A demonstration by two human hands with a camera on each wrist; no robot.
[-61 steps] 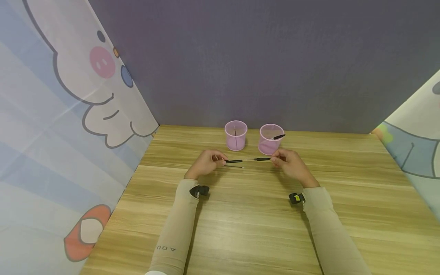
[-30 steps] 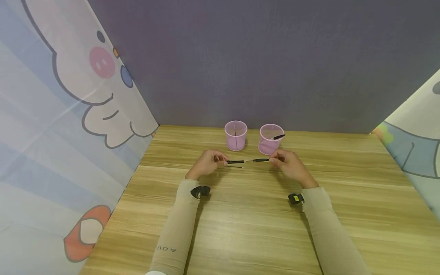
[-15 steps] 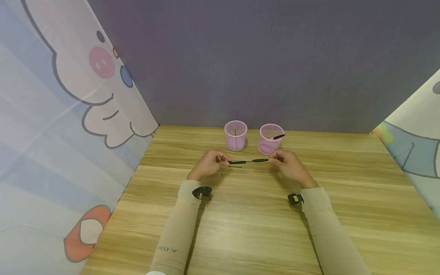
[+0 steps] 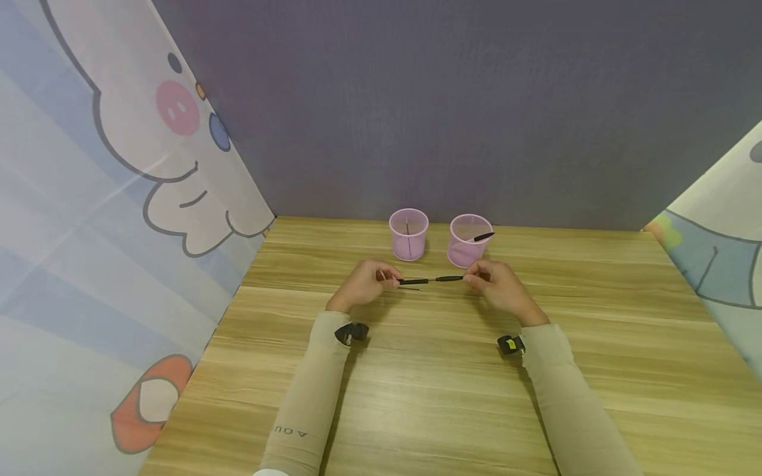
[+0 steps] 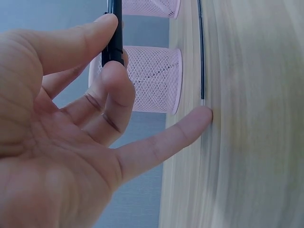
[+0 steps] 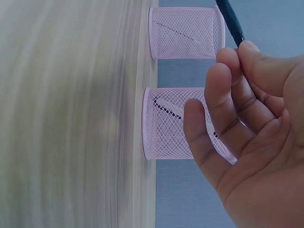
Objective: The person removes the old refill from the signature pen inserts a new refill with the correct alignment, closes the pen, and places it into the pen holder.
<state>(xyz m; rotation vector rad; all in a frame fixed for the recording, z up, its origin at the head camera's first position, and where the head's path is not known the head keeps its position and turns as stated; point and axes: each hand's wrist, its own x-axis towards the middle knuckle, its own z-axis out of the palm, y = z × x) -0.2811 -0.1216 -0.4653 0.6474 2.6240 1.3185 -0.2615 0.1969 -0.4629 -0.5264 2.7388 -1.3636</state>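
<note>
In the head view, my left hand [image 4: 364,284] pinches a black pen barrel [image 4: 413,282] between thumb and fingers. Opposite it, my right hand [image 4: 500,285] pinches a tapered black pen section [image 4: 449,279] by its outer end. A short stretch of thin brass-coloured rod shows between the two pieces, which lie nearly in line above the table. Just below the left piece, a thin dark pen refill [image 5: 202,57] lies on the wood. The left little finger extends to the refill's end in the left wrist view; whether it touches is unclear.
Two pink mesh cups stand behind the hands. A thin dark rod is inside the left cup [image 4: 399,248]; a black pen piece [image 4: 483,237] leans over the rim of the right cup [image 4: 460,256]. A grey panel [image 4: 452,119] rises behind the wooden table [image 4: 428,396].
My left hand has shifted a little right with the barrel, and my right hand slightly left. The gap between the two pen pieces has narrowed, leaving less of the brass-coloured rod exposed.
</note>
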